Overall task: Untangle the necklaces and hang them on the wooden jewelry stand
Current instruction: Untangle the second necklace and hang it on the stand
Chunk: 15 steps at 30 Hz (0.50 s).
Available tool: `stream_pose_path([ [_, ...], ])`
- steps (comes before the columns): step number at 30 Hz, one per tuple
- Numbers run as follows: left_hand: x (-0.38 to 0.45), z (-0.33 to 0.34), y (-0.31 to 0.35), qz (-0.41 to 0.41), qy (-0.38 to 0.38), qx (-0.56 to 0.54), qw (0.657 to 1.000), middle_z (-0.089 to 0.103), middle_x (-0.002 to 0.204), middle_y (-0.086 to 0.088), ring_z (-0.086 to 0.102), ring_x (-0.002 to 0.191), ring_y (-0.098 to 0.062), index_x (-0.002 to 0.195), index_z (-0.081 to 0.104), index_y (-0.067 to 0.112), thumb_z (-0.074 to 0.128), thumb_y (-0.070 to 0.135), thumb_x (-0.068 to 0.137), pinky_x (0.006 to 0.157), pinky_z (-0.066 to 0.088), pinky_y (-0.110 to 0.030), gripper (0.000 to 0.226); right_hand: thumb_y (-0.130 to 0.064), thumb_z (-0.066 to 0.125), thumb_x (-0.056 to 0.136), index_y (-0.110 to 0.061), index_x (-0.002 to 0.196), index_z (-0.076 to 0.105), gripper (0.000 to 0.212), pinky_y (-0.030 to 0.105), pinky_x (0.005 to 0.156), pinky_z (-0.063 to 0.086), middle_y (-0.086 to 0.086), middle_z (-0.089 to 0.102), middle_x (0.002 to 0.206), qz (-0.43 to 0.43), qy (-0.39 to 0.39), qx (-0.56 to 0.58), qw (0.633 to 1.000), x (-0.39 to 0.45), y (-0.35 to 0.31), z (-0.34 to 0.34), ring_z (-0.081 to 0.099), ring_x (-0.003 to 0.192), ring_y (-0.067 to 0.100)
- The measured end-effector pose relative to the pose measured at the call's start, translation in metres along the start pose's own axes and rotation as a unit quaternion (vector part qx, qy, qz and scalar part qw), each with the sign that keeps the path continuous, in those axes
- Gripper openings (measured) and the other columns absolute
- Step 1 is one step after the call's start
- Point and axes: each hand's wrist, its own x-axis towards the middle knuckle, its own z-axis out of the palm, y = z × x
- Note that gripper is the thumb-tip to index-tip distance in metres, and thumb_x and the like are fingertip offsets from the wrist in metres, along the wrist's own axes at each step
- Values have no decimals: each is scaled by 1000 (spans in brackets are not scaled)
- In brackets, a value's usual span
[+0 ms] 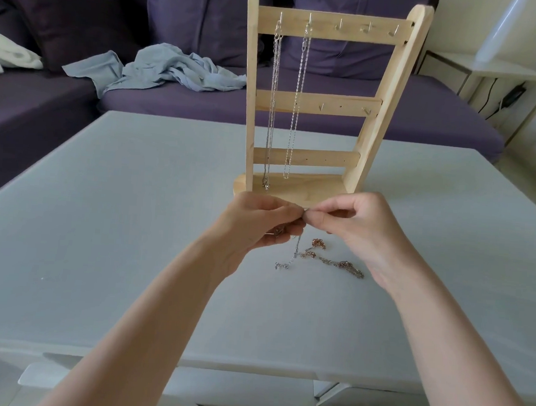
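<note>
The wooden jewelry stand [318, 105] rises at the middle of the table. Two silver necklaces hang from its top bar: one [272, 108] on the leftmost hook, another [296, 109] on the second hook. In front of the stand's base, my left hand [259, 224] and my right hand [353, 228] meet fingertip to fingertip, both pinching a thin silver chain [295, 252] that trails down to the table. A rose-gold chain [335, 261] lies tangled with it on the tabletop, under my right hand.
The pale grey table [132, 225] fills the foreground. Behind it stands a purple sofa [172, 101] with a crumpled blue cloth [174, 69] and a white cloth [7, 54]. A white side table [504, 73] stands at the back right.
</note>
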Motion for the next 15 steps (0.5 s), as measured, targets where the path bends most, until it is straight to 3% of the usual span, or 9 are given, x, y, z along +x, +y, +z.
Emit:
stream_pose_path([
  [5,-1,-2,2,15,-20,66,997,66,66,3,61,63,-2,84,70,7,61,15,89,63,50,-13,14,-9,66,78,-15,63,61,17,15,59,42,-4,58,64,27,-27,-9,999,-2,-1,4,51,59,3],
  [11,-2,8,3,3,-48,157,986,55,57,3,51,48,-3,65,60,8,57,13,89,56,48,-13,25,-9,52,75,-15,53,49,22,27,63,36,1,52,63,117,-61,77,988,-2,0,9,45,66,15],
  [15,0,12,2,3,-67,238,969,50,57,-1,49,53,-10,64,56,8,54,17,84,67,49,-25,22,-7,53,73,-17,47,46,29,26,60,33,0,47,60,108,-64,46,991,-4,1,9,42,68,15],
])
